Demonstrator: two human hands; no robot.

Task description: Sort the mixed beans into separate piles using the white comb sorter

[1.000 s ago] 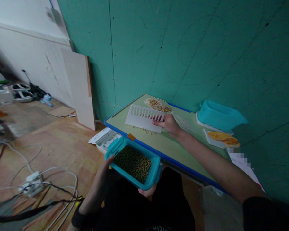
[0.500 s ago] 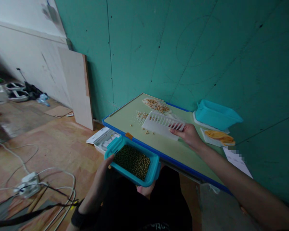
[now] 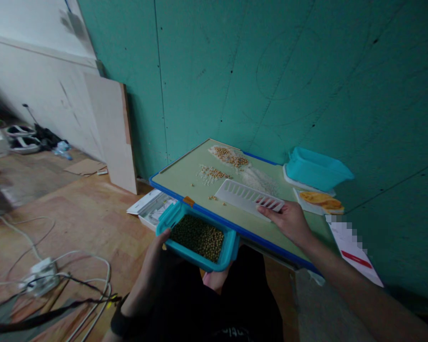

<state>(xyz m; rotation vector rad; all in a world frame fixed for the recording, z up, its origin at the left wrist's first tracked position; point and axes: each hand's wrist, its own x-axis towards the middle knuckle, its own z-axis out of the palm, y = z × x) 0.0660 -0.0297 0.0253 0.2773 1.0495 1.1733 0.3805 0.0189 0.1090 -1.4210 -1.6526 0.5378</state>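
Observation:
My left hand (image 3: 160, 244) grips the near left side of a teal box (image 3: 231, 247) full of green beans (image 3: 198, 237), held just below the table's front edge over my lap. My right hand (image 3: 288, 220) holds the right end of a white slotted scraper (image 3: 244, 197), which lies flat on the green tabletop (image 3: 185, 173). Left of the scraper lie small heaps of yellow beans (image 3: 216, 173) and a few loose ones. Farther back sits another heap of yellow beans (image 3: 230, 156), with white grains (image 3: 258, 178) beside it.
A teal tub (image 3: 316, 169) and a white tray with yellow pieces (image 3: 321, 200) stand at the table's right by the green wall. A paper sheet (image 3: 353, 247) hangs off the right edge. White trays (image 3: 150, 209), cables and a power strip (image 3: 39, 275) lie on the wooden floor.
My right hand has drawn the scraper to the right and toward me across the table, uncovering a heap of yellow beans. The teal box has stayed in my left hand.

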